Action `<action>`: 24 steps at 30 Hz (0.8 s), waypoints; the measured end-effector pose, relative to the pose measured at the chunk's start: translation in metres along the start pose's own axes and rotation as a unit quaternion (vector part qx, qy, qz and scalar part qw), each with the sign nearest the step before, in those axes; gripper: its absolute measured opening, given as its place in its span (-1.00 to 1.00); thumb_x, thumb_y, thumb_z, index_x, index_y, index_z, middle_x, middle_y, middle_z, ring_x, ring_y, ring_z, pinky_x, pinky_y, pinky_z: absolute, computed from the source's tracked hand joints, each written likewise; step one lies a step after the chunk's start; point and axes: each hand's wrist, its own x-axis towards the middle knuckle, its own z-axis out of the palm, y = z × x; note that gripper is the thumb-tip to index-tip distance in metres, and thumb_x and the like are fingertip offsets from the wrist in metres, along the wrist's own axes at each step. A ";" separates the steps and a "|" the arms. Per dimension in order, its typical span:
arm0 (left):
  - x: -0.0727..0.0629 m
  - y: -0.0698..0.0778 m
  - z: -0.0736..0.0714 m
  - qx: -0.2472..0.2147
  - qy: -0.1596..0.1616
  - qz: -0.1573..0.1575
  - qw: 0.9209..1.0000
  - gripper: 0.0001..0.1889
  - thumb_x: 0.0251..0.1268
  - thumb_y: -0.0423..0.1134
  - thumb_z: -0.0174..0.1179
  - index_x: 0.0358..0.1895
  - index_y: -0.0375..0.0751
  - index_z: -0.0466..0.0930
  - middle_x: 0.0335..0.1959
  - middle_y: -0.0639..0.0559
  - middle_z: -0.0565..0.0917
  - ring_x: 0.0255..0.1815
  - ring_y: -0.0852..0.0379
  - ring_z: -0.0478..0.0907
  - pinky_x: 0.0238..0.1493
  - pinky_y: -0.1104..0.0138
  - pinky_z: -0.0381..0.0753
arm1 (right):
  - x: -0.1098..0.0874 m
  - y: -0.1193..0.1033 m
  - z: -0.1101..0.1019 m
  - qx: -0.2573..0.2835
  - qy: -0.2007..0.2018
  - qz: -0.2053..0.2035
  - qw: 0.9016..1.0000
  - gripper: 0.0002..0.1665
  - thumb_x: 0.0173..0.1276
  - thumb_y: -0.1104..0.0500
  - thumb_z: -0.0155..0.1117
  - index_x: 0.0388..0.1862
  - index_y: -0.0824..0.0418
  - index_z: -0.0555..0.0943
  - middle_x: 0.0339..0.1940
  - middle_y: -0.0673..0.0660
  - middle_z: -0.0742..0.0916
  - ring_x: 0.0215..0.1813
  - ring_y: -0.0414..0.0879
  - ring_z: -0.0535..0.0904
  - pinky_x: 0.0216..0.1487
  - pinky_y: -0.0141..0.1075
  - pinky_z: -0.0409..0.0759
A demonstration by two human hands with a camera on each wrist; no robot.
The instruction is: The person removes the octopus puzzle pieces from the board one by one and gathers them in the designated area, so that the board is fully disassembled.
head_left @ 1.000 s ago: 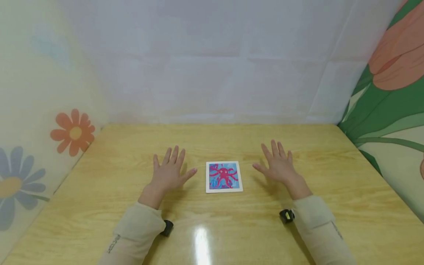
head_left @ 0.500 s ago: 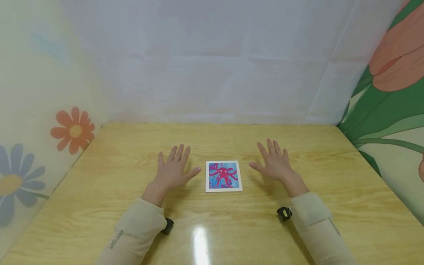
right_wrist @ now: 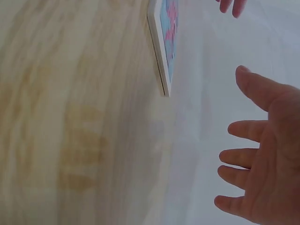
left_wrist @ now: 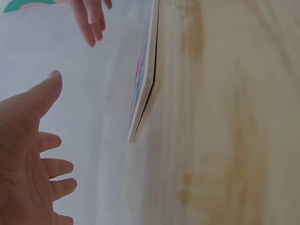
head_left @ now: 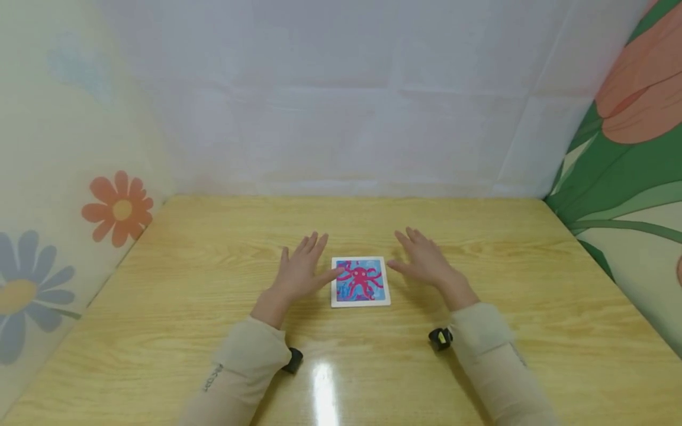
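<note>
A flat square picture board with a white border and a pink octopus on blue lies on the table. In both wrist views the board shows a thin, pale edge. My left hand hovers at its left side with fingers spread, its thumb over the board's left edge in the head view. To the right, my right hand is also raised, its thumb near the board's right edge. Neither hand grips anything; the right wrist view shows the right palm apart from the board.
The wood-grain table reaches back to a white cloth backdrop. Flower-painted panels stand along the left and right sides. A light glare lies on the table's near part.
Both hands have moved inward toward the board, the left going right and the right going left. The board has stayed in place.
</note>
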 end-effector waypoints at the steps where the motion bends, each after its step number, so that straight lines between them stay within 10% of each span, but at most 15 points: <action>1: 0.000 0.000 0.001 -0.005 0.000 0.001 1.000 -0.18 0.10 0.20 -0.02 0.33 -0.18 -0.07 0.31 -0.18 0.00 0.30 -0.11 -0.14 0.11 -0.15 -0.30 | 0.001 -0.001 0.002 0.006 0.001 -0.005 1.000 -0.18 0.19 -0.11 0.08 0.27 0.34 0.12 0.25 0.41 0.16 0.27 0.24 -0.02 0.16 0.09 -0.04; 24: -0.004 -0.015 0.028 -0.193 0.017 0.018 0.981 -0.41 0.01 -0.02 0.21 0.15 -0.14 0.36 0.25 -0.20 0.16 0.28 -0.13 -0.08 0.14 -0.11 -0.32 | 0.020 0.001 0.033 0.256 0.002 0.026 0.966 -0.47 0.17 0.13 0.17 0.12 0.28 0.39 0.14 0.22 0.43 0.20 0.11 0.22 0.14 -0.04 0.14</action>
